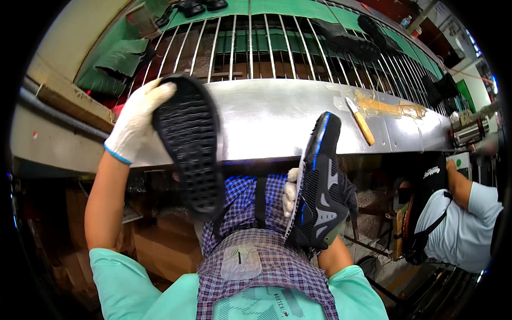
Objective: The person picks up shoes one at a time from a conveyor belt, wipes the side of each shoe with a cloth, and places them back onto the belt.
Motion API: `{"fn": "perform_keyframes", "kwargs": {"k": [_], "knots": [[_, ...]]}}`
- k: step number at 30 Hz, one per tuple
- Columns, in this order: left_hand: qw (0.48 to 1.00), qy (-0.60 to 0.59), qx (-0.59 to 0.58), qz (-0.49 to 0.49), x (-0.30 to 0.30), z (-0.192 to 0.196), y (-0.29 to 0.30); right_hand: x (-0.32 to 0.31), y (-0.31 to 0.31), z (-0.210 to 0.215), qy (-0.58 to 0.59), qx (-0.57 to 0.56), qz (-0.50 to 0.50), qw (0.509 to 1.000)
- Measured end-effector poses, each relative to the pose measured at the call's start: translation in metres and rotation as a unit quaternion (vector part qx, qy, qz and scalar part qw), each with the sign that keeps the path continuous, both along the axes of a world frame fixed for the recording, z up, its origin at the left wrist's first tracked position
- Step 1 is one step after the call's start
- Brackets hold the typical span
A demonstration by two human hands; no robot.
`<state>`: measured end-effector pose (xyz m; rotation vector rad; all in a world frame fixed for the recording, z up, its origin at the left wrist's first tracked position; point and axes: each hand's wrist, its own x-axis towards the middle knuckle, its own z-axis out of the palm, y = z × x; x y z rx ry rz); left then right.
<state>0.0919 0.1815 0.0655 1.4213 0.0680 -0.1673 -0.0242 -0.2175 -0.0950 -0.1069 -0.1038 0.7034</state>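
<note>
My left hand (136, 114), in a white knit glove with a blue cuff, grips the upper left edge of a black shoe sole (189, 144). Its ridged, holed tread faces me, and I cannot tell whether a shoe upper sits behind it. To the right, my right hand (289, 194) holds a black sneaker (322, 186) with grey patches and blue lines, toe pointing up. Only some gloved fingertips show along the sneaker's bottom edge; the rest of that hand is behind the shoe. Sole and sneaker are apart, held over the bench's near edge.
A smooth metal bench (256, 117) runs across in front of me. On it lies a knife (361, 120) with a wooden handle, beside brown tape (389, 106). Beyond are metal bars (232, 48) with dark shoes (349, 42) on them. Another person (453, 218) sits at right.
</note>
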Motion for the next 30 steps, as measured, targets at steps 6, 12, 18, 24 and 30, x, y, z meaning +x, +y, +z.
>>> {"fn": "perform_keyframes", "kwargs": {"k": [6, 12, 18, 24, 30], "knots": [[0.99, -0.081, 0.069, -0.095, -0.022, -0.004, -0.113, -0.001, -0.026, 0.009, 0.0, -0.078, 0.022, 0.997], [0.968, -0.13, 0.089, -0.194, -0.053, -0.076, -0.19, -0.062, -0.063, -0.049, 0.139, -0.145, -0.031, 0.979], [0.945, -0.215, 0.036, -0.245, -0.058, -0.071, -0.186, -0.115, -0.048, -0.01, 0.301, -0.214, -0.117, 0.922], [0.952, -0.172, 0.03, -0.252, -0.061, -0.062, -0.194, -0.099, -0.043, 0.017, 0.065, -0.46, -0.098, 0.88], [0.955, -0.127, 0.052, -0.264, -0.066, -0.039, -0.188, -0.079, -0.042, 0.018, -0.063, -0.501, -0.086, 0.859]]}}
